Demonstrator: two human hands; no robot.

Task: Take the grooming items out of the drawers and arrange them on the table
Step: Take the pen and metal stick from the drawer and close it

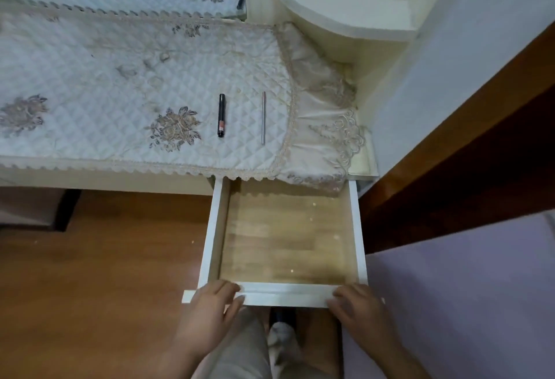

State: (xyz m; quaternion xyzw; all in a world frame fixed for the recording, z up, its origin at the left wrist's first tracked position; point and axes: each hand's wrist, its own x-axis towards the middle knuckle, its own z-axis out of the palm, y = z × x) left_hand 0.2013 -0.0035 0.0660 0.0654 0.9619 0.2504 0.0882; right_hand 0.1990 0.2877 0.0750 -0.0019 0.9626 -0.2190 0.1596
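Two grooming items already lie on the quilted white tablecloth with embroidered flowers [126, 84], both beyond the white wooden drawer with a pale plank bottom [288, 237]: a short black tube with a pinkish band [221, 115], and, beside it but apart, nearer the cloth's lace-trimmed rounded end, a thin silver-and-pink pencil [263, 117]. They lie roughly parallel, lengthwise away from the drawer, which reads as deliberate arranging.

That drawer is pulled well out from under the table edge, and the part of its bottom in view holds nothing but a few light specks; whether anything sits under the cloth's overhang cannot be told. The left hand [210, 306] grips the front panel at its left corner, fingers hooked over the top edge, and the right hand [357, 306] grasps the right corner the same way. Holding both corners probably keeps the drawer square on its runners, whether it slides in or out. Since it looks emptied, I judge closing it comes next, then another drawer.

Below the drawer is an orange-brown wooden floor [99, 273]; to its right, a lilac padded surface [468, 294] and a dark wooden board. Beyond the drawer, past the cloth, stand cream curved shelves [339, 3] and a mirror reflecting the cloth.
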